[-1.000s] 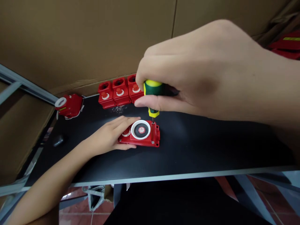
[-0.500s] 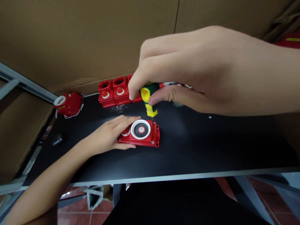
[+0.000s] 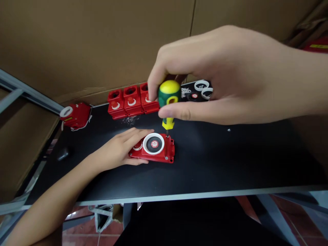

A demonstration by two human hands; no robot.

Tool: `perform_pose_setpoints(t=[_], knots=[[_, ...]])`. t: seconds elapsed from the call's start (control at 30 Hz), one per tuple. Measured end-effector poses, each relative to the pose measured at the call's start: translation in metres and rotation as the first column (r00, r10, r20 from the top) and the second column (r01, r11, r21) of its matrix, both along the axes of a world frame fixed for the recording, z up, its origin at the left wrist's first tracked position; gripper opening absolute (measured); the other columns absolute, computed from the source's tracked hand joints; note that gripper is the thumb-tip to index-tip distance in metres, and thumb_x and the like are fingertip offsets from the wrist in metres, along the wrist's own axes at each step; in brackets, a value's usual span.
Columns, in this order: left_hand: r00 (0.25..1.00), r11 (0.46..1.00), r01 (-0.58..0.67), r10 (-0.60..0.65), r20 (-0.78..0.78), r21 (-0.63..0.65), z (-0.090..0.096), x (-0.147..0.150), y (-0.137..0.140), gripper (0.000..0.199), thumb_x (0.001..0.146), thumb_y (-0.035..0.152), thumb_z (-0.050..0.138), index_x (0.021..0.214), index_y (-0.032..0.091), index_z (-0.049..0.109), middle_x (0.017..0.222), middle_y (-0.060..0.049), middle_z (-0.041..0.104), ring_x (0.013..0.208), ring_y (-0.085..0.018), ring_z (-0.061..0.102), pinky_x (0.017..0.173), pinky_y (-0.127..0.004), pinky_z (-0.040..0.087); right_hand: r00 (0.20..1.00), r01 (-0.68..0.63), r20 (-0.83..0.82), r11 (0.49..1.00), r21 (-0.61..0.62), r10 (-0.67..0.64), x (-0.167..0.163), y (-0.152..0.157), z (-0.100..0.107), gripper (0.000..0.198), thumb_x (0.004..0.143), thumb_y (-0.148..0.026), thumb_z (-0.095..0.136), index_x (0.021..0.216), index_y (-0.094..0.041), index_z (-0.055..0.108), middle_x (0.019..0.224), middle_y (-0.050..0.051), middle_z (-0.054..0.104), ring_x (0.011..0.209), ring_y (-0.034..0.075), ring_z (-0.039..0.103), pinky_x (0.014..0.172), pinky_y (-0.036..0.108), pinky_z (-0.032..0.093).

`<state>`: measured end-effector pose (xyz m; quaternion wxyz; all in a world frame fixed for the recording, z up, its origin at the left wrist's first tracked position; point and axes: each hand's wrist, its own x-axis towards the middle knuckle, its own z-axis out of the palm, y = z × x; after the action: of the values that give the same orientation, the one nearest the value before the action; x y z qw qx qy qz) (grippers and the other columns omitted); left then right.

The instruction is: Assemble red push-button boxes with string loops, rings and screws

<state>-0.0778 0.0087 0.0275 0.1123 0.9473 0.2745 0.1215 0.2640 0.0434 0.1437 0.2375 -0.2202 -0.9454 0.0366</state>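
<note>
A red housing (image 3: 161, 156) with a white ring round a black disc lies on the black tabletop. My left hand (image 3: 120, 147) grips its left end, fingers along the far side and thumb on the near side. In my right hand (image 3: 205, 78) is a screwdriver (image 3: 168, 94) with a yellow and green handle, pinched between thumb and fingers. It stands nearly upright, its tip at the screw in the far right corner of the housing. Another screw (image 3: 166, 158) shows at the near right corner.
Several red housings (image 3: 132, 102) stand in a row at the back. A red unit with a white ring (image 3: 77, 114) sits at the far left. White rings (image 3: 201, 85) lie behind my right hand. A small dark object (image 3: 63, 154) is at the left. Cardboard (image 3: 102, 41) walls the back.
My right fingers have turned and shifted on the screwdriver handle, which now stands more upright with its yellow top showing. My left hand and the housing have barely moved.
</note>
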Motion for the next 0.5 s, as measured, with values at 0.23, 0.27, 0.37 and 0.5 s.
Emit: perform_pose_setpoints(t=[0.23, 0.27, 0.37, 0.5], knots=[[1.0, 1.0, -0.001, 0.001, -0.001, -0.009, -0.002, 0.0, 0.001, 0.084, 0.111, 0.064, 0.075, 0.177, 0.023, 0.046, 0.149, -0.019, 0.076, 0.131, -0.035, 0.079, 0.118, -0.049, 0.067, 0.893, 0.434, 0.011, 0.869, 0.239, -0.45, -0.023, -0.014, -0.004, 0.063, 0.112, -0.073, 0.053, 0.13, -0.018, 0.078, 0.091, 0.005, 0.075, 0.1, 0.028, 0.08, 0.075, 0.033, 0.054], [1.0, 1.0, 0.001, -0.001, 0.005, -0.008, -0.002, 0.0, 0.001, 0.083, 0.111, 0.064, 0.076, 0.177, 0.024, 0.046, 0.149, -0.019, 0.076, 0.13, -0.035, 0.079, 0.118, -0.049, 0.067, 0.869, 0.477, 0.015, 0.845, 0.243, -0.495, -0.025, -0.015, -0.004, 0.064, 0.111, -0.074, 0.053, 0.126, -0.017, 0.079, 0.086, 0.005, 0.073, 0.097, 0.028, 0.08, 0.073, 0.032, 0.052], [1.0, 1.0, 0.007, -0.006, 0.013, -0.002, -0.003, -0.001, 0.001, 0.084, 0.11, 0.063, 0.077, 0.177, 0.023, 0.046, 0.147, -0.019, 0.077, 0.128, -0.035, 0.08, 0.117, -0.049, 0.067, 0.859, 0.494, 0.007, 0.833, 0.249, -0.512, -0.025, -0.016, -0.004, 0.056, 0.11, -0.069, 0.055, 0.111, -0.017, 0.078, 0.078, 0.004, 0.066, 0.088, 0.025, 0.076, 0.067, 0.03, 0.043], [1.0, 1.0, 0.006, -0.006, 0.004, -0.002, -0.001, -0.001, 0.0, 0.084, 0.111, 0.064, 0.075, 0.178, 0.023, 0.045, 0.145, -0.019, 0.077, 0.126, -0.034, 0.08, 0.116, -0.048, 0.068, 0.929, 0.355, 0.001, 0.892, 0.28, -0.37, -0.017, -0.012, -0.007, 0.044, 0.115, -0.056, 0.049, 0.112, -0.02, 0.074, 0.076, -0.002, 0.06, 0.07, 0.015, 0.06, 0.065, 0.033, 0.031]])
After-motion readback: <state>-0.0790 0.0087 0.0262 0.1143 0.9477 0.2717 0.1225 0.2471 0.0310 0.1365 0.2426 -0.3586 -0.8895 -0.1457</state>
